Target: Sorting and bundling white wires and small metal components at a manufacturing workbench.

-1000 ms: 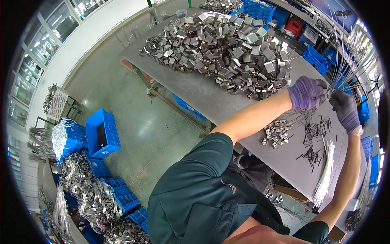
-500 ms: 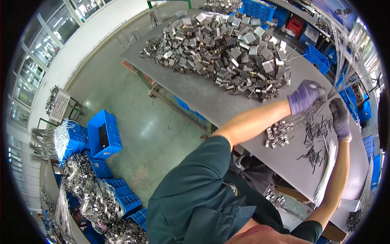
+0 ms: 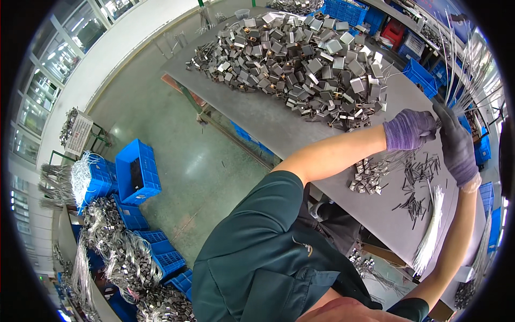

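Note:
My left hand [image 3: 410, 130], in a purple-grey knit glove, is closed at the right part of the table, its fingers curled around the lower part of a bundle of thin silvery wires [image 3: 465, 80]. My right hand [image 3: 456, 145], gloved alike, presses against the same bundle just beside it, fingers together around the strands. The wires fan out upward above both hands. Thin strand ends also trail below my left hand. Under my hands lie scattered short dark tubes [image 3: 421, 169] and a small heap of shiny metal pieces [image 3: 367, 177].
A large pile of grey metal blocks [image 3: 300, 70] covers the far table [image 3: 225, 107]. Nearer, a white wire bundle [image 3: 431, 231] lies along the right side. Blue crates [image 3: 137, 172] stand at the left, near heaped wired parts [image 3: 123, 252]. Another blue bin [image 3: 420, 77] sits beyond the table.
My right hand has risen and come in against my left hand, at the wires. The wire bundle has shifted and spreads wider to the right. My left hand has moved slightly right.

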{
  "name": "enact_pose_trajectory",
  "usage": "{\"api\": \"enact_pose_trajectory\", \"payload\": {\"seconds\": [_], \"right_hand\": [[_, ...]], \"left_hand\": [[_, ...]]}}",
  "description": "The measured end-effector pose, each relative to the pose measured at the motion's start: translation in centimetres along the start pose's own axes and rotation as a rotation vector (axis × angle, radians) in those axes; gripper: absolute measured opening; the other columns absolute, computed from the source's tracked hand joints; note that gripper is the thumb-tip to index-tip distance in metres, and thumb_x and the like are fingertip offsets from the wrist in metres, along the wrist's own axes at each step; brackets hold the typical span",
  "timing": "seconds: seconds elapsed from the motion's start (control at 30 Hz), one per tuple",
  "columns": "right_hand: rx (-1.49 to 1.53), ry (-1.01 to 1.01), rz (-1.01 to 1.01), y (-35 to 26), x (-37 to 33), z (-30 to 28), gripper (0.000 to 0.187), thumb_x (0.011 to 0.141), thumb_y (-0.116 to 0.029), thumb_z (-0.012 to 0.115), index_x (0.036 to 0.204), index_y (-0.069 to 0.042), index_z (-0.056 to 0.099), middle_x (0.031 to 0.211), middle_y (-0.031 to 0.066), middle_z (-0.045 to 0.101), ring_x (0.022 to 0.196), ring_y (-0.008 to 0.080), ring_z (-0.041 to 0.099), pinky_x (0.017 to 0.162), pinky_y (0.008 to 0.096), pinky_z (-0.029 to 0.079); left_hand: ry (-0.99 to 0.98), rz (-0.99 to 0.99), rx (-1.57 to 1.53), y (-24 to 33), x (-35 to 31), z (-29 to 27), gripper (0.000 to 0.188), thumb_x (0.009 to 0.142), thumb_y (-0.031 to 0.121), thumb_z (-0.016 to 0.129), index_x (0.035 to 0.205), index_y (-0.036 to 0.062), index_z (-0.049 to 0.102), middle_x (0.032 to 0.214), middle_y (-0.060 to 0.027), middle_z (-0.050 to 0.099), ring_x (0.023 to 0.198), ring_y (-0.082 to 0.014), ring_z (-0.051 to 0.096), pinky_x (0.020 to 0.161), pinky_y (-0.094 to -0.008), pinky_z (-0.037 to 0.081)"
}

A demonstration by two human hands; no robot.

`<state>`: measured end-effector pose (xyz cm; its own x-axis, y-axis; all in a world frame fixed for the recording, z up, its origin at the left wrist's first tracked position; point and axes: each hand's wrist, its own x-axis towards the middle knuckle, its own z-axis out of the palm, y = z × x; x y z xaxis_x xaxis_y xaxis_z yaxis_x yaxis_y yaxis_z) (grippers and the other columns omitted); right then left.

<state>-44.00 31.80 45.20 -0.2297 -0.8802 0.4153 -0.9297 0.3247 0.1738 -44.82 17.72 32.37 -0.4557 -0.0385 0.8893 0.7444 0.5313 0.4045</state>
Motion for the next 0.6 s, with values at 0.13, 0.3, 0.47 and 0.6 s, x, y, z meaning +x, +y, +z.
{"api": "enact_pose_trajectory", "payload": {"seconds": [0.13, 0.3, 0.47, 0.6], "right_hand": [[-0.046, -0.137, -0.050, 3.7, -0.6, 1.1, 0.043, 0.075, 0.009, 0.055, 0.115, -0.005, 0.054, 0.094, 0.0147, 0.063, 0.080, 0.0283, 0.063, 0.070, 0.0328, 0.049], [0.556, -0.054, 0.417, 0.3, -2.1, 1.9, 0.033, 0.077, 0.007, 0.056, 0.108, -0.001, 0.053, 0.072, 0.0044, 0.056, 0.054, 0.0103, 0.050, 0.052, 0.0243, 0.041], [0.572, -0.108, 0.761, -1.0, -2.9, 2.1, 0.025, 0.084, -0.005, 0.055, 0.108, 0.000, 0.055, 0.062, 0.0038, 0.053, 0.049, 0.0105, 0.046, 0.049, 0.0259, 0.040], [0.534, -0.486, 0.787, -1.4, -2.7, 0.0, 0.021, 0.087, -0.010, 0.054, 0.104, 0.000, 0.057, 0.060, 0.0059, 0.055, 0.049, 0.0123, 0.049, 0.049, 0.0276, 0.041]], "left_hand": [[-0.052, -0.135, -0.273, 0.4, 0.2, -1.4, 0.011, 0.072, 0.013, 0.069, 0.075, 0.0043, 0.062, 0.067, -0.0097, 0.061, 0.066, -0.0226, 0.061, 0.061, -0.0332, 0.048], [-0.208, -0.574, -0.679, -0.3, 1.1, -2.6, 0.012, 0.067, 0.008, 0.073, 0.067, 0.0009, 0.062, 0.064, -0.0059, 0.062, 0.059, -0.0101, 0.059, 0.051, -0.0220, 0.045], [-0.093, -0.439, -0.743, -1.6, 0.4, -0.8, 0.016, 0.063, 0.007, 0.075, 0.070, 0.0014, 0.062, 0.065, -0.0047, 0.062, 0.060, -0.0101, 0.058, 0.054, -0.0238, 0.045], [0.116, -0.329, -0.604, -1.5, -0.1, 0.1, 0.022, 0.063, 0.005, 0.072, 0.078, 0.0046, 0.056, 0.069, -0.0035, 0.058, 0.063, -0.0120, 0.056, 0.057, -0.0263, 0.045]]}}
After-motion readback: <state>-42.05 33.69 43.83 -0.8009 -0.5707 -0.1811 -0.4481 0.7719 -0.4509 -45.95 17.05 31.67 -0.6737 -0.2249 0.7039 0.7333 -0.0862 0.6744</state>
